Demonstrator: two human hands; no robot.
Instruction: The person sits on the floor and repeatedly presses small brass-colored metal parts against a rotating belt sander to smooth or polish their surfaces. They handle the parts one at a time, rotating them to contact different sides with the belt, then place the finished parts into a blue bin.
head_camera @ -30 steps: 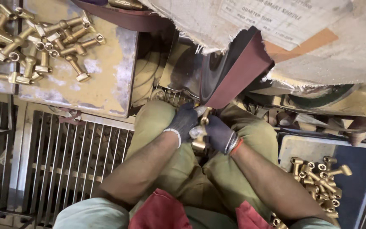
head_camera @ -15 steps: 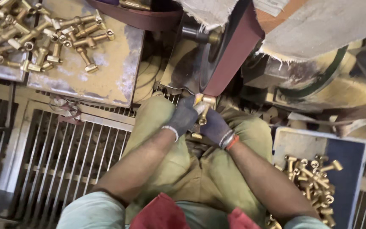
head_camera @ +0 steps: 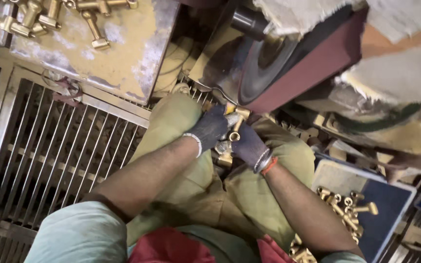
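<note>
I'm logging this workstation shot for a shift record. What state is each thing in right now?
left hand: gloved, gripping the brass fitting
right hand: gloved, gripping the same fitting from below
brass fitting: held up at the sanding belt
sanding belt: fitted round its wheel; motion not tellable
blue tray: part-filled with brass parts
metal table: brass parts lying loose on it
</note>
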